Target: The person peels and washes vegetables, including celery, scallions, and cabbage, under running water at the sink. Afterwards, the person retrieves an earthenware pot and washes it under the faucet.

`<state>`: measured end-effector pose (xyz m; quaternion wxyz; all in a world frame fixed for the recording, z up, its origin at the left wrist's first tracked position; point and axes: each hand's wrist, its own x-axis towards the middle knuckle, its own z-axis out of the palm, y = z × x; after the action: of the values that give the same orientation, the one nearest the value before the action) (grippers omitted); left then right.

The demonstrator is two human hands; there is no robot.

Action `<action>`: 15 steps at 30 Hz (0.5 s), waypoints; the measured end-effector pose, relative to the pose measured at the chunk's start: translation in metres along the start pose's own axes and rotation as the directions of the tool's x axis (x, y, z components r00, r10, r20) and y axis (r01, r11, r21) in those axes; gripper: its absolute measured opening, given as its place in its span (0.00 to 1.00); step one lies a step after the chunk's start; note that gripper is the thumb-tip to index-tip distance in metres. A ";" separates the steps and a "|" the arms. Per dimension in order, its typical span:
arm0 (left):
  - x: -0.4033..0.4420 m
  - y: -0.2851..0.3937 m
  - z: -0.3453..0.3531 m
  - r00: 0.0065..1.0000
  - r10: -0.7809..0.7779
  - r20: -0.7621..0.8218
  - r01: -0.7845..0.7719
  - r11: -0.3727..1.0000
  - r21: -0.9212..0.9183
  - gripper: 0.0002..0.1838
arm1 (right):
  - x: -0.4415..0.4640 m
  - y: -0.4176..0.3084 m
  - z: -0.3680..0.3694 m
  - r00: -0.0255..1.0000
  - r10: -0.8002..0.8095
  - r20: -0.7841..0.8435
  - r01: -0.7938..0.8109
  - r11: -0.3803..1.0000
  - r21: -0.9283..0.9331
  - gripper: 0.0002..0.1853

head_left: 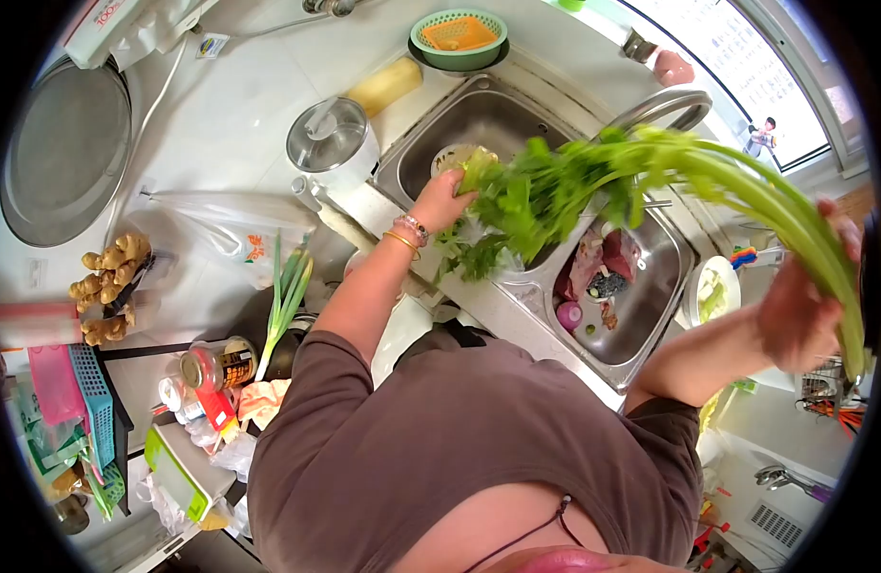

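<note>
My right hand (801,310) is wrapped round the stalks of a long bunch of celery (746,186), raised at the far right. The bunch arches leftward over the sink, its leafy end hanging near the middle. My left hand (442,202), with bracelets at the wrist, is closed on yellowish-green celery leaves (479,170) over the left sink basin (431,124). A strainer bowl with scraps (450,158) sits in that basin, partly hidden by the leaves. Pieces of raw meat (620,253) and a purple onion (569,315) lie in the right sink basin (641,325).
An arched faucet (665,100) rises behind the sink. A lidded pot (331,138) and a green basket (460,43) stand on the left-hand counter. Ginger (111,272), spring onions (286,301) and jars (216,365) are at the left. A white bowl (698,286) stands right of the sink.
</note>
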<state>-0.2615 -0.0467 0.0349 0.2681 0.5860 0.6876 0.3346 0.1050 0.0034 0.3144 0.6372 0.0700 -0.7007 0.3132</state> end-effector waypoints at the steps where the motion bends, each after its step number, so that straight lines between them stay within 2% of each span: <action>1: -0.001 0.005 -0.004 0.999 -0.037 -0.006 0.037 0.999 0.005 0.16 | 0.010 -0.015 -0.010 0.997 -0.003 0.078 0.007 0.999 -0.047 0.30; 2: -0.001 0.003 -0.005 0.997 -0.072 -0.019 0.071 0.997 -0.039 0.17 | 0.021 -0.029 -0.008 0.985 -0.061 0.163 0.077 0.992 -0.097 0.24; 3: 0.001 -0.005 -0.002 0.998 -0.040 -0.054 0.036 0.997 -0.069 0.17 | 0.024 -0.033 0.020 0.978 -0.173 -0.120 0.150 0.972 -0.179 0.24; 4: 0.004 -0.019 0.003 0.996 -0.010 -0.088 0.001 0.995 -0.099 0.18 | 0.026 -0.037 0.049 0.863 -0.280 -0.421 0.158 0.940 -0.301 0.23; 5: 0.006 -0.032 0.008 0.992 0.019 -0.121 -0.034 0.991 -0.126 0.19 | 0.028 -0.040 0.077 0.675 -0.348 -0.651 0.095 0.916 -0.391 0.23; 8: 0.011 -0.055 0.013 0.994 0.028 -0.109 -0.053 0.972 -0.227 0.19 | 0.033 -0.052 0.069 0.607 -0.403 -0.685 0.165 0.907 -0.387 0.24; 9: 0.008 -0.045 0.006 0.995 0.006 -0.102 -0.029 0.975 -0.220 0.19 | 0.032 -0.054 0.072 0.608 -0.394 -0.690 0.141 0.908 -0.394 0.24; 11: -0.005 -0.010 -0.018 0.995 -0.039 -0.089 0.020 0.979 -0.202 0.18 | 0.026 -0.064 0.057 0.825 -0.287 -0.486 0.115 0.928 -0.353 0.24; 12: -0.007 -0.008 -0.023 0.997 -0.062 -0.056 0.045 0.966 -0.255 0.18 | 0.017 -0.075 0.024 0.960 -0.170 -0.225 0.095 0.947 -0.308 0.24; 13: -0.007 -0.013 -0.026 0.996 -0.064 -0.064 0.043 0.957 -0.288 0.17 | 0.011 -0.083 -0.006 0.997 -0.045 0.063 0.060 0.961 -0.270 0.25; 15: -0.008 -0.019 -0.033 0.994 -0.071 -0.081 0.038 0.935 -0.352 0.15 | 0.011 -0.083 -0.025 0.983 0.046 0.178 -0.001 0.969 -0.248 0.26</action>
<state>-0.2968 -0.0615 0.0408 0.3452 0.4937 0.6448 0.4705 0.1654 -0.0458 0.3530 0.5705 0.0102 -0.7903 0.2234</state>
